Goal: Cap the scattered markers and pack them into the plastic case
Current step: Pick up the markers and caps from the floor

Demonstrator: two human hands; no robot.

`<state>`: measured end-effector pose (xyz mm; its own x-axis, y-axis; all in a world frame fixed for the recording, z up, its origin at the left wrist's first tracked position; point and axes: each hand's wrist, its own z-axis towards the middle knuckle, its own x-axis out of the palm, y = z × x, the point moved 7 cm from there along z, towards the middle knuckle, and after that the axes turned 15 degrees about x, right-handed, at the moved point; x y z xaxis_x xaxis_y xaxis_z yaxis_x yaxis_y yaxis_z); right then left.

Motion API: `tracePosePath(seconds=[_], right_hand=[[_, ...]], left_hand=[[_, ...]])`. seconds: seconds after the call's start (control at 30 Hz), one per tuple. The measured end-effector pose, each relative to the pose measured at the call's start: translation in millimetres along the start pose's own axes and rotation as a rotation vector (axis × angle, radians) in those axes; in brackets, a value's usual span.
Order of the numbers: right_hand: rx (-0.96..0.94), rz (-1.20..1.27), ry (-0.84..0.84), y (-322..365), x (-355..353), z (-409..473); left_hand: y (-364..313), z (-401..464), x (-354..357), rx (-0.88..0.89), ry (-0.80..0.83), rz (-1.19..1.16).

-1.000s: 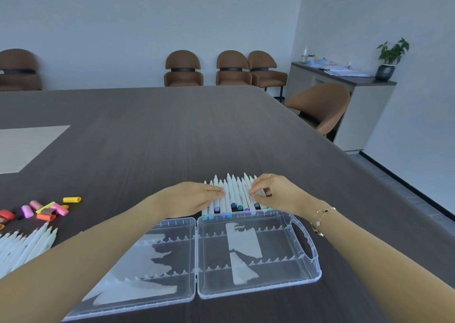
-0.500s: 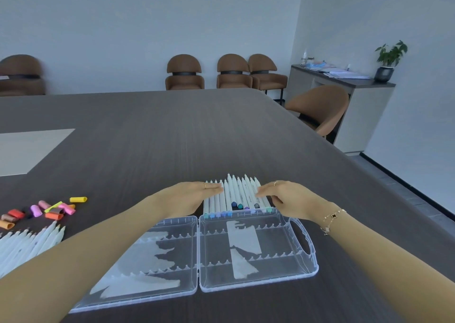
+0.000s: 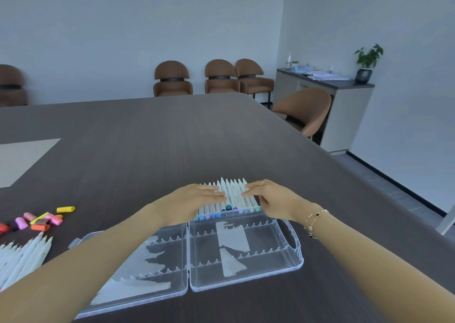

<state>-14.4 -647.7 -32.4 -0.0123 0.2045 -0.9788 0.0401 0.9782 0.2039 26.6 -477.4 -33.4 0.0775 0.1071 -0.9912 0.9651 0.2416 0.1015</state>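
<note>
The open plastic case (image 3: 243,253) lies nearest on the table (image 3: 147,138), its slots bare. Just beyond, the row of markers (image 3: 231,194) lies under the left hand (image 3: 194,197) and right hand (image 3: 268,194), both flat, fingers spread, gripping nothing. Likely step: squaring the row. Next, lift it into the case; loose caps (image 3: 41,220) wait far left.

Both bare forearms reach forward from lower corners, converging toward centre. Left hand (image 3: 194,197) palm down, fingers flat and extended, pointing right; ring on one finger. Right hand (image 3: 267,194) palm down, fingers extended pointing left, thumb tucked beneath; ring on one finger, chain bracelet on wrist. Fingertips of both hands near, apart. Neither hand closed in grip.
</note>
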Motion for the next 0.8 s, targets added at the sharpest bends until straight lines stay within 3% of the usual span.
tracePosePath(seconds=[0.2, 0.47, 0.63, 0.8], right_hand=[[0.062, -0.02, -0.014, -13, -10, -14], [0.394, 0.027, -0.1, -89, -53, -124], [0.691, 0.096, -0.226, -137, -60, -260], [1.015, 0.176, -0.31, -180, -34, -412]], left_hand=[[1, 0, -2, -0.038, 0.008, -0.009], [-38, 31, -72, -0.041, -0.303, -0.174], [-162, 95, -130, 0.221, -0.546, -0.535], [-326, 145, -134, 0.507, -0.364, -0.572]])
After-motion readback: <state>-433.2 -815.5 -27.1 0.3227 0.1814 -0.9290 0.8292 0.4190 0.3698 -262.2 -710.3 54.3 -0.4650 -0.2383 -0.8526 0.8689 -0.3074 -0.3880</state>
